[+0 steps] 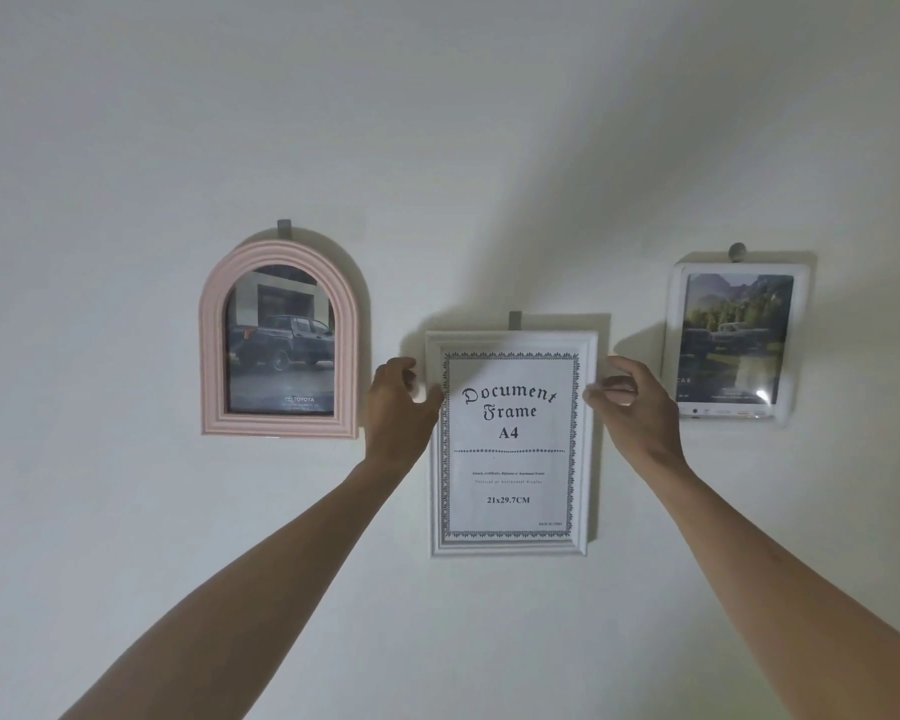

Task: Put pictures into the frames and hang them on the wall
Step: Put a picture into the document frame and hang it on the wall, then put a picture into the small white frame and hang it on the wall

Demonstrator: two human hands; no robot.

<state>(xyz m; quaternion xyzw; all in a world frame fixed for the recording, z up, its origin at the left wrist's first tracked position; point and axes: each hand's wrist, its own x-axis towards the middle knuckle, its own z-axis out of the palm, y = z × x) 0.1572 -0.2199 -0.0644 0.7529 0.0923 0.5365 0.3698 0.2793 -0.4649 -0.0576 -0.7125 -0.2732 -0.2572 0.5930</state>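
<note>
A white rectangular frame [510, 545] with a "Document Frame A4" sheet hangs upright on the white wall [437, 122] under a grey hook [515, 320]. My left hand [398, 402] grips its left edge near the top, thumb on the front. My right hand [630, 397] pinches its right edge at the same height. A pink arched frame [280, 423] with a dark pickup photo hangs to the left. A white frame [692, 324] with a landscape car photo hangs to the right.
Grey hooks hold the pink frame [284, 228] and the right frame [737, 251]. Bare wall spreads above and below the three frames. My forearms reach up from the bottom corners.
</note>
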